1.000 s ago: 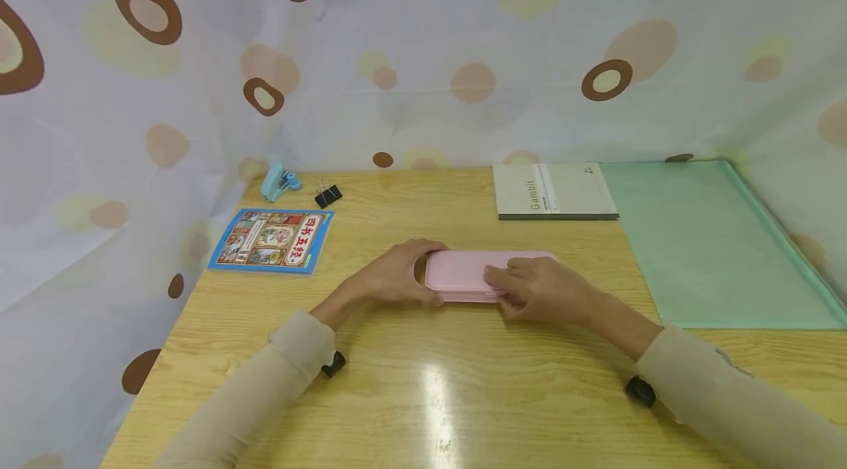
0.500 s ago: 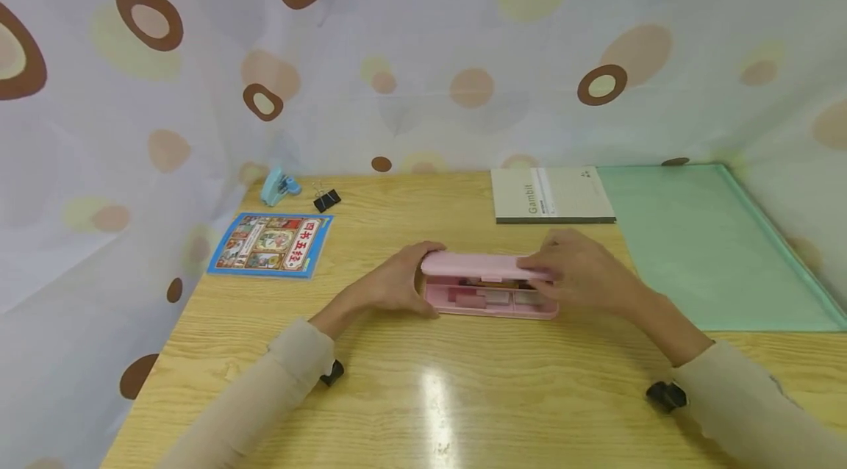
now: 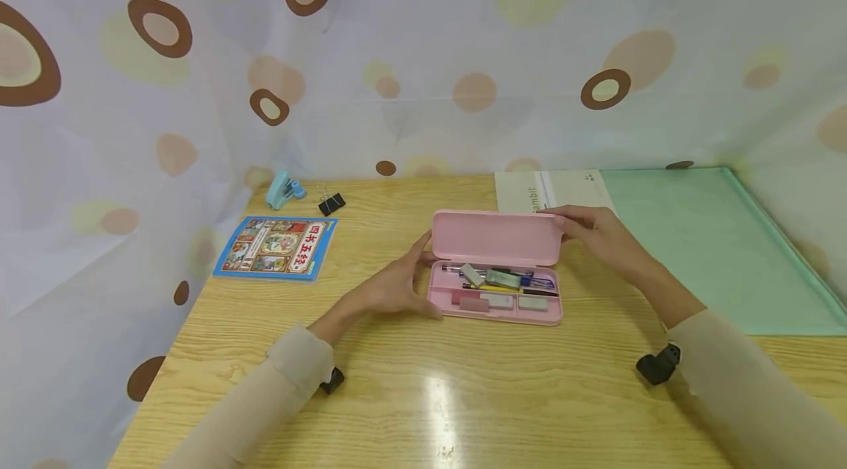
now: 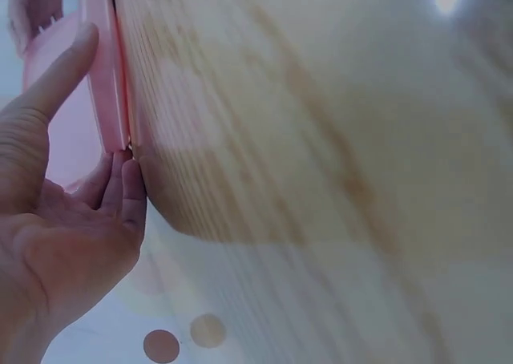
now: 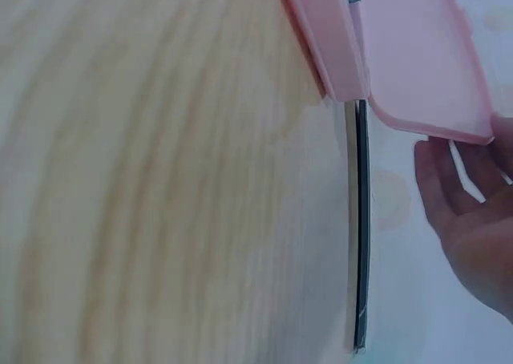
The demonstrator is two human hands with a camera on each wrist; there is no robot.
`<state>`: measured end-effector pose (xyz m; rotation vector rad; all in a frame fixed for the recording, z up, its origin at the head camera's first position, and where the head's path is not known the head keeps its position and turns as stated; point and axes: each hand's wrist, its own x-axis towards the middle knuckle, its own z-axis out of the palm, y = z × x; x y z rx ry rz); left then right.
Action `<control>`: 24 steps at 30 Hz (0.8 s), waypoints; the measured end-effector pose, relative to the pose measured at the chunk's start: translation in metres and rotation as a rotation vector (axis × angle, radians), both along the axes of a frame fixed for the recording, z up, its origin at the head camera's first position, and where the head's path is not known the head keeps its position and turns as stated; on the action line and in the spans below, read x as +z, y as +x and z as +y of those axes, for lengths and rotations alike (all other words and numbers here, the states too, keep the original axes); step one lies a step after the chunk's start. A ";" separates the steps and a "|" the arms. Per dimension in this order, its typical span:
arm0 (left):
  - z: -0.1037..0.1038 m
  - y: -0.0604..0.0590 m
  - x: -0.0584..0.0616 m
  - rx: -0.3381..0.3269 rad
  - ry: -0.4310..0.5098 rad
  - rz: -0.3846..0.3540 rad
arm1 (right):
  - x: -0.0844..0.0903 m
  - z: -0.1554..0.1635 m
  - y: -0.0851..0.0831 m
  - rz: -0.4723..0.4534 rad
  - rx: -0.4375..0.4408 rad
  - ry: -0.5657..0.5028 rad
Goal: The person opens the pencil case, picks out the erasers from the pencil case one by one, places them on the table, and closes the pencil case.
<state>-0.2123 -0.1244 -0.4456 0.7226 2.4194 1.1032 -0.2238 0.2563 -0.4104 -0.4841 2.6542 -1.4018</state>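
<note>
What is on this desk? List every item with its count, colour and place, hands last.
case: 1, pink, desk centre, lid raised
erasers: several, pink, white and grey, in the case's front row
pens: a few, exact count unclear, in the case's back row
booklet: 1, blue border with pictures, left of the case
stapler: 1, light blue, far left corner
clip: 1, black, beside the stapler
notebook: 1, grey-white, behind the case
mat: 1, green, right side
desk: 1, light wood
curtain: white with brown and beige ovals, around the desk
left hand: on the case's left end
right hand: touching the lid's right corner
</note>
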 end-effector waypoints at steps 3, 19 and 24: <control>0.001 0.001 0.001 0.009 0.039 0.004 | -0.002 -0.002 -0.010 -0.086 -0.058 -0.025; 0.000 0.006 -0.001 0.022 -0.013 0.032 | -0.013 -0.018 -0.023 -0.176 -0.078 -0.033; 0.002 0.003 -0.001 0.015 -0.006 0.041 | -0.001 -0.015 -0.011 -0.144 -0.110 -0.012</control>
